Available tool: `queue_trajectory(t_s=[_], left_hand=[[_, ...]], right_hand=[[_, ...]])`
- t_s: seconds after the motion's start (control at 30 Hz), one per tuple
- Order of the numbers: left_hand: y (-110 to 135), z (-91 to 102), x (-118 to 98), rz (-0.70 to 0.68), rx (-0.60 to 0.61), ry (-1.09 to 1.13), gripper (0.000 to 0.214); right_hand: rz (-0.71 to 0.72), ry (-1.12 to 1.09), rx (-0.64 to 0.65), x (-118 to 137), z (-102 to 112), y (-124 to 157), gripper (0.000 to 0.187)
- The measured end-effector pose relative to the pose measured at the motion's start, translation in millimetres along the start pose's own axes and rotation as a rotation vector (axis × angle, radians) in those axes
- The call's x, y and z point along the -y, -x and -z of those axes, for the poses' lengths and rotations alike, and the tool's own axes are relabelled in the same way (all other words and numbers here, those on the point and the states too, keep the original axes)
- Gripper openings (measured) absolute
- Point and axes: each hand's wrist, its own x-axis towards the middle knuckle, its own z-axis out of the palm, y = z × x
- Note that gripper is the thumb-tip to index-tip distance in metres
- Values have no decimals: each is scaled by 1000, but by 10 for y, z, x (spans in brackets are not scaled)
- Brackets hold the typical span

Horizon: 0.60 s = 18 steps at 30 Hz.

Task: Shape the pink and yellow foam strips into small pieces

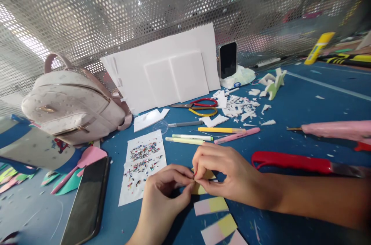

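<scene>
Both my hands meet over the blue table (290, 121) near its front edge. My left hand (165, 194) pinches a small yellow paper piece (199, 188) with curled fingers. My right hand (223, 175) pinches the same piece from the other side, fingers pressed together. Just below them lie two pink-and-yellow paper strips (211, 205) (219, 229). A white sheet covered in coloured glitter bits (142, 164) lies left of my hands.
Several highlighter pens (222, 130), scissors (203, 106), white foam boards (165, 69) and foam scraps (240, 108) lie beyond. A pale backpack (69, 102) and a dark phone (87, 202) sit left. A red-handled knife (298, 162) and pink glue gun (339, 130) lie right.
</scene>
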Motion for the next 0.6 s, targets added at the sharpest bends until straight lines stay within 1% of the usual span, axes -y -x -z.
queue_trajectory(t_s=[0.23,0.37,0.43,0.5,0.6], left_hand=[[-10,20,-16,10,-26,10,11],[-14,16,-31,9,-40,19,10],[-13,15,-35,5,-44,10,10],[-13,15,-37,-2,-51,0,10],[-13,18,-42,-21,-71,-24,11]], right_hand=[[-56,-77,-19,52,46,-52,7],[-208,-98,-16,80,64,-53,8],[-290,-138,24,76,61,-48,8],[-340,-174,48,61,52,-52,7],[-361,-197,54,36,38,-69,7]])
